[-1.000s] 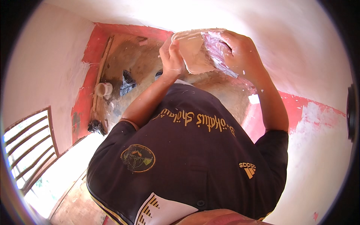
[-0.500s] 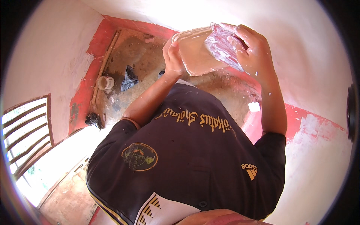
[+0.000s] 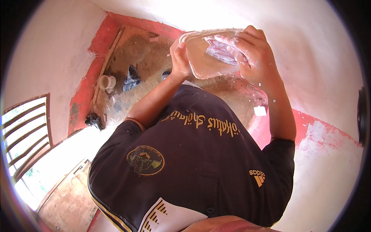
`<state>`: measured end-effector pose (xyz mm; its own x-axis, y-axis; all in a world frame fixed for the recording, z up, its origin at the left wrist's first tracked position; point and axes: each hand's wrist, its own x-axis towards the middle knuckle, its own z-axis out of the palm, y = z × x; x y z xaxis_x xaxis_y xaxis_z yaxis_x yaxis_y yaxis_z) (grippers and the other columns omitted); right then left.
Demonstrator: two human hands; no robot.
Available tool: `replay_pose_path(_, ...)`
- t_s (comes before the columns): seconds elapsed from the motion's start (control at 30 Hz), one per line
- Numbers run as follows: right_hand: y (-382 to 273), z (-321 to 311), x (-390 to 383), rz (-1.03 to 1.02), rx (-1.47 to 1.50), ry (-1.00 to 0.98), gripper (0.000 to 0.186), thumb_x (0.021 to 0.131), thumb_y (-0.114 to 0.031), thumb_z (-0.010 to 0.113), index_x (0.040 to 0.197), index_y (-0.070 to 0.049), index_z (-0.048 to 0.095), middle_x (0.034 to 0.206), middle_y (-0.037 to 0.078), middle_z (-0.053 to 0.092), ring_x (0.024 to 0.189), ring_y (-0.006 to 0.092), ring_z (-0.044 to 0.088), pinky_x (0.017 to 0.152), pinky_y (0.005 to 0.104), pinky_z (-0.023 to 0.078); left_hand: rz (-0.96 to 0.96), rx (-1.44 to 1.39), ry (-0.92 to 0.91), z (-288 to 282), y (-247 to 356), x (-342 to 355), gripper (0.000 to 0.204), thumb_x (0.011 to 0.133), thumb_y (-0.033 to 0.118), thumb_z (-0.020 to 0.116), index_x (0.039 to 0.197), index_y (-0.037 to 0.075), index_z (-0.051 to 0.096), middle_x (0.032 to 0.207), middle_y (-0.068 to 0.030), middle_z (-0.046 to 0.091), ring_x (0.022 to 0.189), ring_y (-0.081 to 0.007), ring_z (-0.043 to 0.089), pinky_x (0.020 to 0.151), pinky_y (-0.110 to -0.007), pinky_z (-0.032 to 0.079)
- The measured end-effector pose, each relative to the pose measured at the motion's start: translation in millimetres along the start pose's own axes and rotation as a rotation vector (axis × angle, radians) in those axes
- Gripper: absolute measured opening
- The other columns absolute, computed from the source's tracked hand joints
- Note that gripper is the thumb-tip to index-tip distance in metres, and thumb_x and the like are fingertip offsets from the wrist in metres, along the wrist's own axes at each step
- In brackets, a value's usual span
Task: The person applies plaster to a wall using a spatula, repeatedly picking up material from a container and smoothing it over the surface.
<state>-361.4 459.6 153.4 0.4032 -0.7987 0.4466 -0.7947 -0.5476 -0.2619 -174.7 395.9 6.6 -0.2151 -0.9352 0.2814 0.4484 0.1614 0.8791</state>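
My left hand grips the left side of a shallow rectangular tub with rounded corners, its thumb over the rim. The tub is held up and looks tan inside, with whitish smears along its edge. In my right hand is a flat pinkish piece smeared with white paste; its exact kind cannot be made out. That piece lies over the tub's inside, toward the right end. White paste coats my right fingers. Part of the piece is hidden by those fingers.
White walls with a red lower band surround the brown floor. A whitish bucket, a dark plastic bag and a black crumpled bag lie at left. A barred window is at far left. A small white square shows at right.
My right hand has moved the smeared piece left and down, further into the tub. The tub has shifted slightly, and my left hand keeps its hold.
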Motion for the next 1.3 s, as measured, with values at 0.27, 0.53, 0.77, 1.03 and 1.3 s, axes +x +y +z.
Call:
replay_pose_path(0.27, -1, 13, 7, -0.042, 0.084, -0.058, 0.039, 0.067, 0.005, 0.058, 0.102, -0.008, 0.069, 0.079, 0.002, 0.058, 0.081, 0.0226, 0.05, 0.081, 0.0363, 0.038, -0.054, -0.044, -0.089, -6, -9, 9, 0.056, 0.094, 0.039, 0.031, 0.111, -0.007, 0.06, 0.101, -0.0133, 0.067, 0.094, -0.019, 0.062, 0.082, -0.033, 0.05)
replay_pose_path(0.53, 5, 25, 10, -0.007, 0.114, -0.008, 0.041, 0.067, 0.008, 0.058, 0.103, -0.009, 0.07, 0.078, 0.004, 0.057, 0.08, 0.0247, 0.05, 0.08, 0.0388, 0.039, -0.167, -0.087, -0.074, 0, -2, 18, 0.052, 0.094, 0.039, 0.033, 0.111, -0.004, 0.058, 0.103, -0.0125, 0.066, 0.093, -0.0193, 0.062, 0.082, -0.035, 0.05)
replay_pose_path(0.77, 25, 24, 6, 0.213, 0.304, -0.061, 0.029, 0.08, -0.003, 0.065, 0.108, -0.008, 0.069, 0.084, 0.009, 0.058, 0.083, 0.0273, 0.051, 0.079, 0.0359, 0.042, -0.369, 0.023, -0.07, -4, -17, 29, 0.04, 0.096, 0.026, 0.038, 0.094, -0.006, 0.061, 0.087, -0.0064, 0.062, 0.08, -0.0138, 0.054, 0.074, -0.031, 0.044)
replay_pose_path(1.03, 50, 32, -3, 0.582, 0.572, -0.074, 0.029, 0.089, 0.0, 0.063, 0.117, 0.0, 0.066, 0.094, 0.005, 0.067, 0.092, 0.0142, 0.061, 0.085, 0.0284, 0.049, -0.406, 0.123, 0.011, 4, -31, 38, 0.041, 0.096, 0.028, 0.045, 0.098, -0.008, 0.063, 0.087, -0.0069, 0.062, 0.086, -0.0145, 0.054, 0.08, -0.03, 0.043)
replay_pose_path(1.3, 71, 18, -28, 0.824, 0.946, 0.152, 0.035, 0.091, -0.002, 0.06, 0.125, 0.005, 0.059, 0.111, 0.01, 0.067, 0.101, 0.014, 0.062, 0.092, 0.0288, 0.047, -0.474, 0.028, -0.017, 12, -31, 38, 0.045, 0.098, 0.029, 0.042, 0.11, -0.009, 0.061, 0.103, -0.0103, 0.066, 0.093, -0.0162, 0.06, 0.084, -0.031, 0.047)
